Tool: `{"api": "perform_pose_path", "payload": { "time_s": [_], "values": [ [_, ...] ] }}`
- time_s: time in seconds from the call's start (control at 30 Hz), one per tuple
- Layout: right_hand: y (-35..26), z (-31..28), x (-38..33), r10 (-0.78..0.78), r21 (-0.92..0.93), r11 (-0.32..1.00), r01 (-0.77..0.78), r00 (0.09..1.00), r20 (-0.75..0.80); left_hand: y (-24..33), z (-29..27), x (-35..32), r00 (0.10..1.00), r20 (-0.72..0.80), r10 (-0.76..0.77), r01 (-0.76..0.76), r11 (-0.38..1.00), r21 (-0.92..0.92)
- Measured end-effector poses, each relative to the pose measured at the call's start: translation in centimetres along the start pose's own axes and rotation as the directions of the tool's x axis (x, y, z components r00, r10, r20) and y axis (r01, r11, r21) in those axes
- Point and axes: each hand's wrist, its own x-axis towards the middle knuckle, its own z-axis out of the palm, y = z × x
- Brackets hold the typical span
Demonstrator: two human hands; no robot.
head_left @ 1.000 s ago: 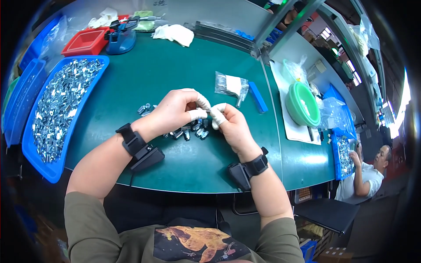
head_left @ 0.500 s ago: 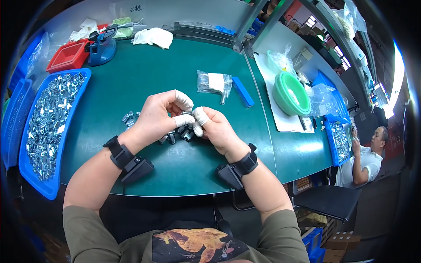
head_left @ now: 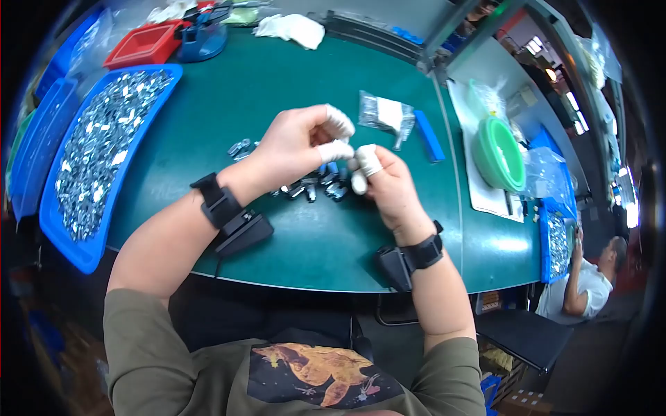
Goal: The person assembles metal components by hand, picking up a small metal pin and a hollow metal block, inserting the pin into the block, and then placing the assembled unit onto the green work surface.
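Observation:
Above the green table my left hand [head_left: 295, 144] and my right hand [head_left: 394, 184] meet almost fingertip to fingertip. White finger covers wrap several fingertips of both. The left fingers curl round toward the thumb; the right thumb and fingers are pinched together. Whatever lies between the fingertips is too small and blurred to name. Just below the hands is a loose cluster of small shiny metal parts [head_left: 311, 193], partly hidden by my left hand. A few more metal parts [head_left: 240, 148] lie left of that wrist. Black straps with dark boxes circle both wrists.
A blue tray [head_left: 50, 220] full of small metal parts stands at left, near a red tray [head_left: 142, 47]. Beyond my right hand are a plastic bag [head_left: 378, 114], a blue bar [head_left: 429, 136] and green bowls [head_left: 501, 154]. A person [head_left: 586, 281] sits at far right.
The view has shifted, so the table and its contents appear farther left-to-right and higher. My hands stay close together, and the metal parts below them show more fully.

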Motion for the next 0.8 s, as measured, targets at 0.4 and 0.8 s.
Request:
{"api": "perform_pose_path", "payload": {
  "time_s": [0.4,0.8],
  "values": [
    [0.2,-0.9,0.6,-0.002,-0.010,1.000,0.001,0.989,-0.146,-1.2,-2.1,0.0,0.939,0.335,-0.084,-0.187,0.691,0.698],
    [0.7,-1.1,0.6,-0.035,-0.105,0.994,0.024,0.993,-0.108,-0.4,-1.9,1.0,0.923,0.087,-0.374,0.366,0.926,0.095]
  ]
}}
